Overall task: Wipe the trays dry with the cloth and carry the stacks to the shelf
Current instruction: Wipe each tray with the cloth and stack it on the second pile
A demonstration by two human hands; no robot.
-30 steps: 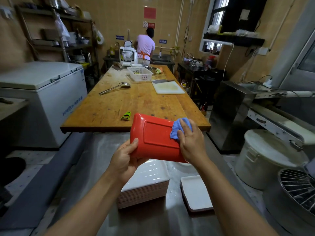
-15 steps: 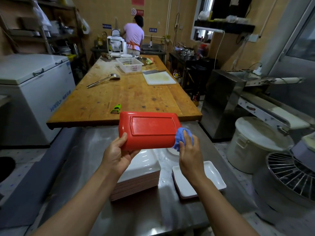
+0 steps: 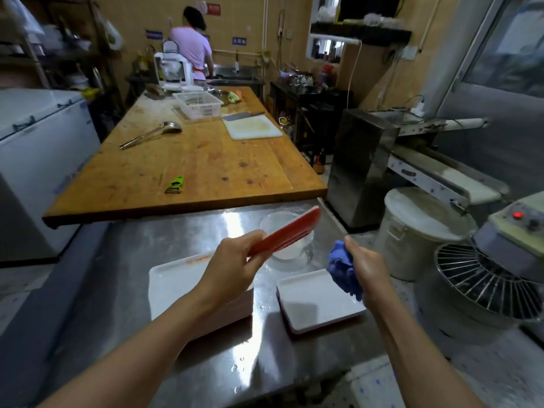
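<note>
Gripping a red tray [image 3: 287,232] by its near end, the left hand [image 3: 232,267] holds it tilted and nearly edge-on above the steel tabletop [image 3: 176,240]. Below that hand sits a stack of trays [image 3: 173,285], white side up. Just to its right lies a single white tray [image 3: 315,301], flat on the tabletop. Beyond them stands a clear plastic bowl [image 3: 290,245], partly hidden by the red tray. The right hand [image 3: 366,267] is closed around a bunched blue cloth [image 3: 343,269], held apart from the red tray, over the single tray's far corner.
</note>
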